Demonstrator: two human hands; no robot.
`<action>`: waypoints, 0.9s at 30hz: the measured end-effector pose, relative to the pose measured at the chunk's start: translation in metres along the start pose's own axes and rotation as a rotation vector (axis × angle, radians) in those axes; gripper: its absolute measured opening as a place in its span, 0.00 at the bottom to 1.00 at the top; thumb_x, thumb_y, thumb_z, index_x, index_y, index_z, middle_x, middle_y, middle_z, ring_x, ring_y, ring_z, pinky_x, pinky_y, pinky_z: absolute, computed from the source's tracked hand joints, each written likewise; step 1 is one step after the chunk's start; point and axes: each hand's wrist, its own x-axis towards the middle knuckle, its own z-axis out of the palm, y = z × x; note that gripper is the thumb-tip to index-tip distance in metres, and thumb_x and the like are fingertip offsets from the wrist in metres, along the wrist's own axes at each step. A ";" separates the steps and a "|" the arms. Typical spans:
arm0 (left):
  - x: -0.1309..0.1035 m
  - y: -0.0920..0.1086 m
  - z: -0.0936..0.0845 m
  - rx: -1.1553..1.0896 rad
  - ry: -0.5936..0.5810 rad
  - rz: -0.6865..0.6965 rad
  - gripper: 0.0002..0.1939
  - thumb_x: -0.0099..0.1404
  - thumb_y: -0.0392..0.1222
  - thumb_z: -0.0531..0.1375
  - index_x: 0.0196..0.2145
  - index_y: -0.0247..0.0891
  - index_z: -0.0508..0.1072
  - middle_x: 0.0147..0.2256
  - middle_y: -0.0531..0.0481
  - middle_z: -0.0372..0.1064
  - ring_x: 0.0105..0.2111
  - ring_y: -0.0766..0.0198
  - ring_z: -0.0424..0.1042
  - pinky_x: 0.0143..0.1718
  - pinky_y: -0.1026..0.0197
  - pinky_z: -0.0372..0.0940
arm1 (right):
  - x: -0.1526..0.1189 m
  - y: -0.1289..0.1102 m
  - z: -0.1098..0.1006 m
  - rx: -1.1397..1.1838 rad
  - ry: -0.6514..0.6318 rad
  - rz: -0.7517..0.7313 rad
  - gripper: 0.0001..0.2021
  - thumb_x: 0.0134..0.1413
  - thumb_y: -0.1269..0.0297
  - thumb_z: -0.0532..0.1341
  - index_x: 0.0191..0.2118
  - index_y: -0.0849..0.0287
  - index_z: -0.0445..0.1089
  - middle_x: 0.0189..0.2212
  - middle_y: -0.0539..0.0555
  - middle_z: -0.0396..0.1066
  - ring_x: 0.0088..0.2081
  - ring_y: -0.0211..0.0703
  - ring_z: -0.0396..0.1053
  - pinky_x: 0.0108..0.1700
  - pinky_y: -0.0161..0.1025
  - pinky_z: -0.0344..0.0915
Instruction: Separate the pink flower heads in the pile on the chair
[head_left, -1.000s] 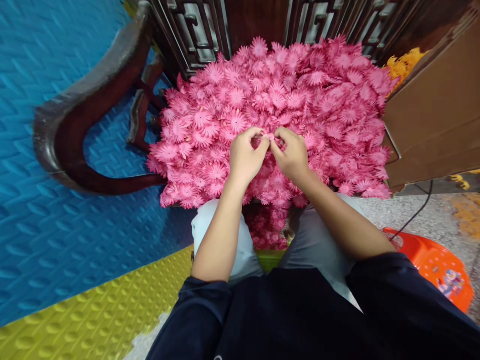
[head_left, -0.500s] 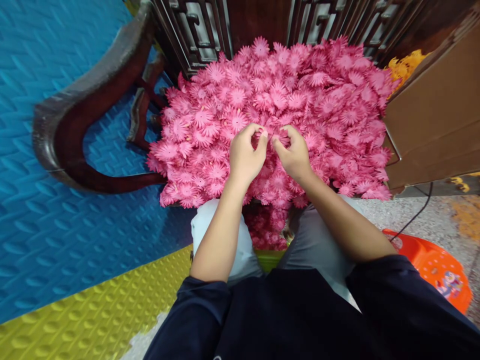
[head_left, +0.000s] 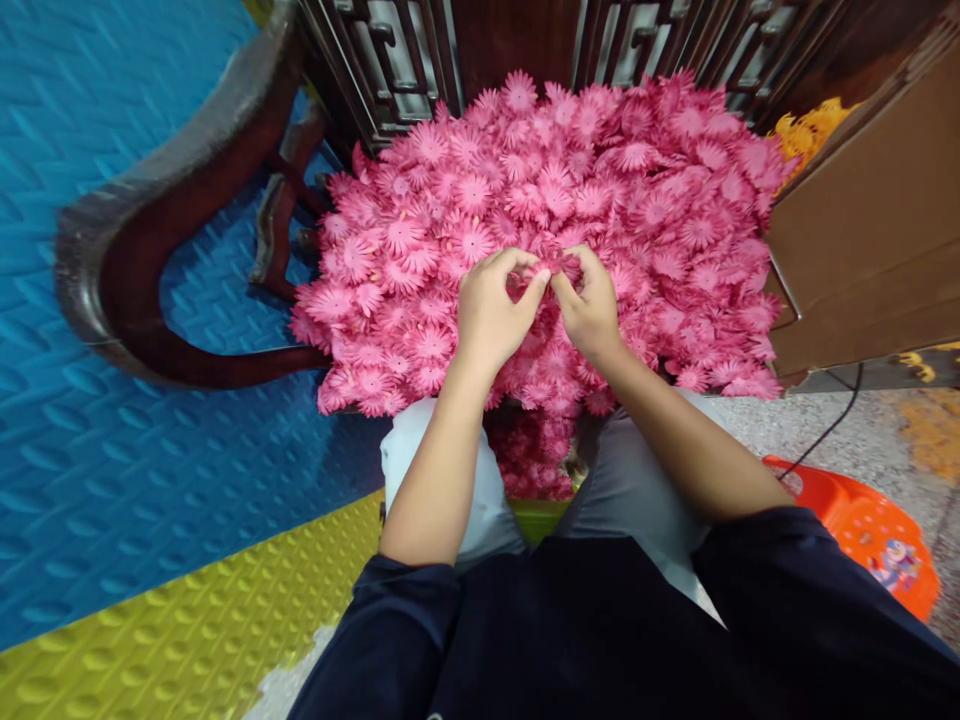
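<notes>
A broad heap of pink artificial flower heads (head_left: 420, 240) spreads in front of me, with both hands over its middle. My left hand (head_left: 495, 308) pinches a darker pink artificial flower (head_left: 553, 262) between thumb and fingertips. On the other side of that flower, my right hand (head_left: 591, 302) closes its thumb and forefinger on it. The fingertips of the two hands almost meet. Part of the flower is hidden by the fingers. More pink flowers (head_left: 536, 455) show lower down between my knees, above a green edge (head_left: 538, 522).
A dark wooden curved armrest (head_left: 120, 280) stands at the left over blue matting (head_left: 45, 450). Latticed dark wood (head_left: 517, 45) rises behind the heap. To the right are a cardboard box (head_left: 870, 230), some yellow material (head_left: 810, 130), a black cable (head_left: 832, 430) and an orange plastic stool (head_left: 855, 520).
My hands have drawn slightly closer together, and the flower between them shows more plainly. The view has shifted a little.
</notes>
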 end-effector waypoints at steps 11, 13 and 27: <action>-0.002 0.005 0.003 0.247 -0.067 -0.011 0.06 0.63 0.43 0.59 0.34 0.38 0.68 0.38 0.45 0.70 0.45 0.52 0.70 0.49 0.52 0.61 | -0.002 -0.009 -0.003 -0.034 0.002 -0.037 0.19 0.59 0.44 0.51 0.31 0.56 0.61 0.27 0.51 0.63 0.36 0.41 0.65 0.46 0.44 0.65; -0.002 0.003 0.003 0.214 -0.039 -0.014 0.10 0.65 0.47 0.57 0.34 0.38 0.69 0.37 0.45 0.70 0.44 0.53 0.71 0.49 0.52 0.61 | -0.002 -0.009 -0.004 -0.041 -0.012 -0.046 0.19 0.59 0.44 0.51 0.32 0.56 0.61 0.28 0.51 0.63 0.37 0.42 0.65 0.47 0.44 0.64; 0.001 -0.013 0.008 -0.108 0.208 -0.110 0.08 0.62 0.38 0.60 0.27 0.39 0.65 0.28 0.52 0.66 0.31 0.64 0.67 0.37 0.60 0.62 | -0.003 -0.010 -0.003 -0.141 -0.063 -0.082 0.19 0.58 0.42 0.51 0.33 0.55 0.62 0.25 0.50 0.61 0.31 0.41 0.63 0.41 0.42 0.64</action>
